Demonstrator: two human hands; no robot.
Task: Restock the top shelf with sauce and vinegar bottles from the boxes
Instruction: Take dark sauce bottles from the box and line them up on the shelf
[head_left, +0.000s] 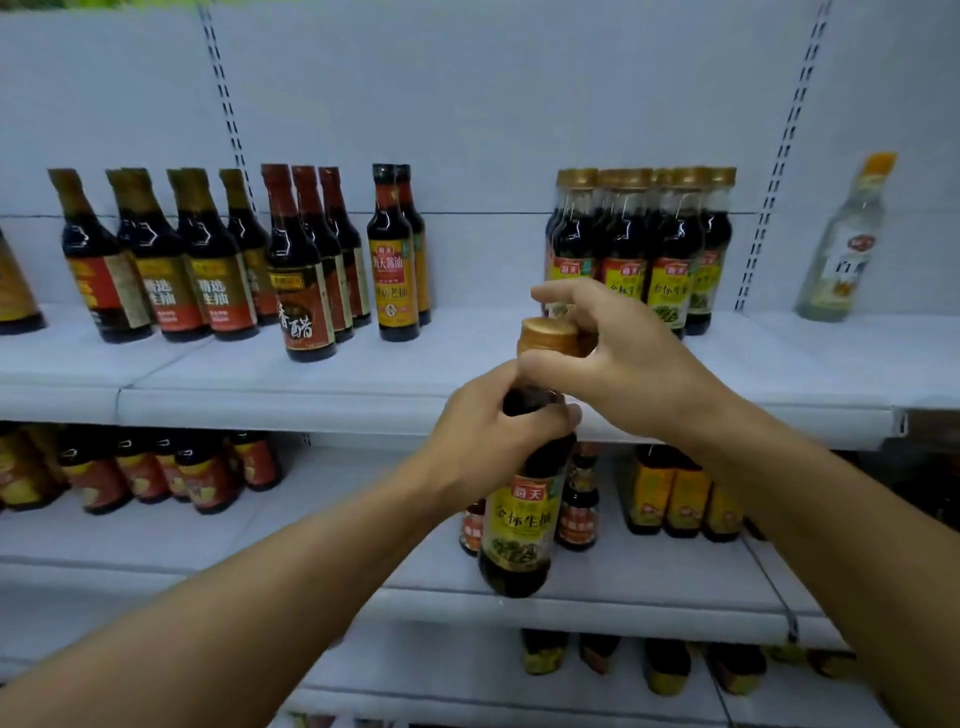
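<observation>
I hold a dark soy sauce bottle (522, 525) with a gold cap and a yellow-green label upright in front of the shelves. My left hand (488, 436) grips its neck and shoulder. My right hand (618, 358) pinches the neck just under the cap, its index finger arched over the top. The bottle hangs below the front edge of the top shelf (467, 364). A cluster of matching gold-capped bottles (644, 244) stands on that shelf just behind my right hand.
Further left on the top shelf stand brown-capped soy bottles (171, 260), red-capped vinegar bottles (311, 270) and two black-capped bottles (397, 254). A clear white-vinegar bottle (844, 244) stands far right. Bare shelf lies between the black-capped and gold-capped groups. The lower shelves (571, 603) carry more bottles.
</observation>
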